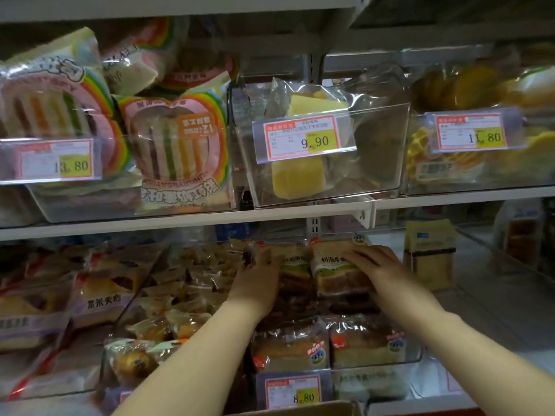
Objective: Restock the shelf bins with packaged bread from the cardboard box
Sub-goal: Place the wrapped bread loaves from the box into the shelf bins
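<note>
We find both hands deep in the bin (372, 382) on the lower shelf, working at its back row. The right hand (375, 265) lies flat on the right back pack (333, 274), fingers straight and spread, pressing rather than gripping. The left hand (258, 277) is set against the outer side of the left back pack (289, 259). Its fingertips are partly lost at the wrapper, so we cannot tell whether it grips or only steadies. The two back packs stand side by side, touching, between the hands. Below the wrists, nearer us, the front packs (289, 351) fill the front row, with the tag (292, 391) marked 8.80 beneath them. Between the front row and the hands lie darker packs, indistinct. Under the forearms only a brown edge of the box (300, 408) shows, and its contents are hidden. We judge this bin near full, with the step in hand being the seating of the back row. Right of the right hand, a lone bag (426, 253) stands in the next bin, which we judge likely due for filling. What stock remains in the box we cannot say
</note>
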Available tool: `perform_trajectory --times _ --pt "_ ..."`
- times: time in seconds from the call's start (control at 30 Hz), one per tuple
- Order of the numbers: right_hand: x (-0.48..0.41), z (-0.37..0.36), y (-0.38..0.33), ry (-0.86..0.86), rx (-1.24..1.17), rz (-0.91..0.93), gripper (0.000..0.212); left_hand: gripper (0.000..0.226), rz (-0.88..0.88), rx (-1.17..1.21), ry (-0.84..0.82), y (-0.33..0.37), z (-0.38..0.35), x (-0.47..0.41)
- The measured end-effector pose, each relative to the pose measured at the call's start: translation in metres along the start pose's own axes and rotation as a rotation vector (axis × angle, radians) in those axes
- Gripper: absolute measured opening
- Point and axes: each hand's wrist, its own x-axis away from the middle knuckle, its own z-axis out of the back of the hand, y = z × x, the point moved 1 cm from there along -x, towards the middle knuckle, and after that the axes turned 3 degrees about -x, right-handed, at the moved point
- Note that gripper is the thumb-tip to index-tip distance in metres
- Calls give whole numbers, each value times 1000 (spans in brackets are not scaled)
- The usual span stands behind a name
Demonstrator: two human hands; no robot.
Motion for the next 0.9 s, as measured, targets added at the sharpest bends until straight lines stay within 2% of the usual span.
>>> perform_trajectory --times 0.23,0.33,0.43,0.53,0.63,0.77,0.9 --pt "-40 -6 4 27 -129 -85 65 54 -34 9 -14 -8 1 -31" --pt "-55 -12 6 15 -20 -97 62 54 -42 -6 -46 -11 -1 -41" --pt "-64 -15 11 7 128 -113 73 55 -26 -81 -61 -14 0 -45" --pt "-61 -12 1 25 154 -28 88 52 -32 -153 -16 -15 5 -44" --pt "-56 -18 -14 6 155 86 73 60 -72 -168 3 -9 6 -39" --pt "-58 -22 -16 78 95 41 54 68 -108 -216 -5 -9 5 -34" --pt "-61 -28 -13 138 56 56 47 69 -91 -176 -37 -16 5 -35"
